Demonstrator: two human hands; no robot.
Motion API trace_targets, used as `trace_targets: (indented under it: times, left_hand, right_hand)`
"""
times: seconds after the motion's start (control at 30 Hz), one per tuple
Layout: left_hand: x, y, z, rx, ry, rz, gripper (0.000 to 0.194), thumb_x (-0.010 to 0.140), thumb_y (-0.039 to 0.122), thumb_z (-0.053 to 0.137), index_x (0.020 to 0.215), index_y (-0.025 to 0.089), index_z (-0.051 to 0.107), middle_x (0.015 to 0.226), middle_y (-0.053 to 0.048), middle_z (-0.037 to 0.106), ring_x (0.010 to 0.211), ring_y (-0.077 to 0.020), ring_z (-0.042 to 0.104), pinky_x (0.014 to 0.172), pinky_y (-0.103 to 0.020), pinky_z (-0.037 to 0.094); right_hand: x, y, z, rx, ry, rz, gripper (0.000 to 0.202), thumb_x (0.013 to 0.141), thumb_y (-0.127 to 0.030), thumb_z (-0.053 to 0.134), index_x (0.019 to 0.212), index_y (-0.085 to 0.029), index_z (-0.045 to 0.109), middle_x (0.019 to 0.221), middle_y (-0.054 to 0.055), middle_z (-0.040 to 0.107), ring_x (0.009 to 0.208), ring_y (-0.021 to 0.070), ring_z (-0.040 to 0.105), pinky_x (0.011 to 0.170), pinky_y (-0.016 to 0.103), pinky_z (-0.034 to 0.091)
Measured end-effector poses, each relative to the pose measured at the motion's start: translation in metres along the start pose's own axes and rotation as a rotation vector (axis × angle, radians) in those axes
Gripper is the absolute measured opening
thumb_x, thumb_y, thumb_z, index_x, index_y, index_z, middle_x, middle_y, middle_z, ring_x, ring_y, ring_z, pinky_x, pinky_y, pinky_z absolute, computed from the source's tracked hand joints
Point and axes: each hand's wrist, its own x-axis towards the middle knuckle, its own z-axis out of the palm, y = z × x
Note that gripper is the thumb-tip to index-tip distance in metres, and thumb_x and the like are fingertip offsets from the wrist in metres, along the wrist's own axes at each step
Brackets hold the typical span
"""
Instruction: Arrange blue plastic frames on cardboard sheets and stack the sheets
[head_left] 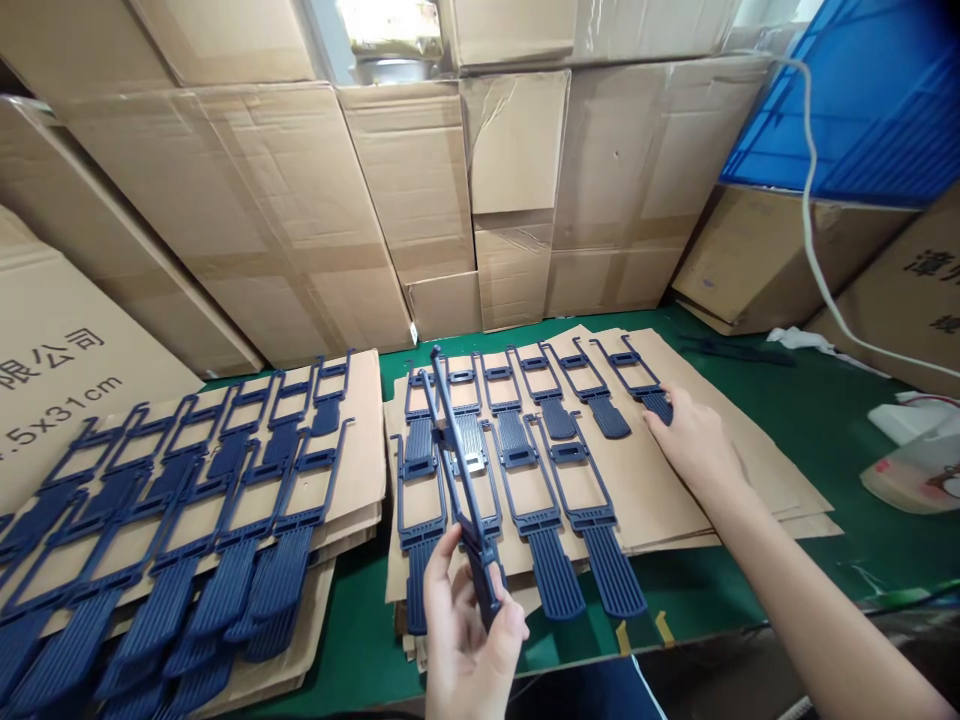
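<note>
My left hand (476,640) is closed around the ribbed end of a dark blue plastic frame (466,470), tilted up on edge above the cardboard. At the right of the sheets, my right hand (697,440) has its thumb and fingers closed on the ribbed tab of another blue plastic frame (632,368), which lies flat. Several more such frames lie in two rows on the middle stack of cardboard sheets (652,515). Each has an open rectangular part with a crossbar, hooked ends and a ribbed paddle. The raised frame partly hides those behind it.
At left, another cardboard stack (356,440) carries overlapping blue frames, their paddles hanging over its front edge. Large cartons (277,220) wall off the back of the green table (757,370). A blue crate (862,110), a white cable (808,200) and a translucent container (911,470) are at right.
</note>
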Motion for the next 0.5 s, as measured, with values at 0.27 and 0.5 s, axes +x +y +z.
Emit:
trace_targets:
  times: [0.27, 0.5]
  left_hand:
    - [0.001, -0.003, 0.0, 0.048, 0.01, -0.017, 0.056, 0.072, 0.033, 0.064, 0.12, 0.034, 0.034, 0.08, 0.003, 0.046, 0.044, -0.0021, 0.039, 0.041, -0.015, 0.039]
    - [-0.006, 0.001, 0.01, 0.251, 0.051, 0.049, 0.045, 0.074, 0.031, 0.06, 0.114, 0.028, 0.04, 0.086, 0.0, 0.049, 0.039, -0.0007, 0.042, 0.036, -0.012, 0.038]
  right_hand:
    - [0.002, -0.002, -0.002, -0.106, -0.032, -0.013, 0.044, 0.084, -0.035, 0.04, 0.121, -0.011, 0.042, 0.103, 0.014, 0.058, 0.088, 0.0282, 0.054, 0.069, 0.034, 0.04]
    - [0.0, -0.01, -0.01, -0.205, -0.071, -0.008, 0.047, 0.086, -0.038, 0.038, 0.126, -0.014, 0.037, 0.097, 0.014, 0.059, 0.085, 0.0301, 0.055, 0.065, 0.037, 0.038]
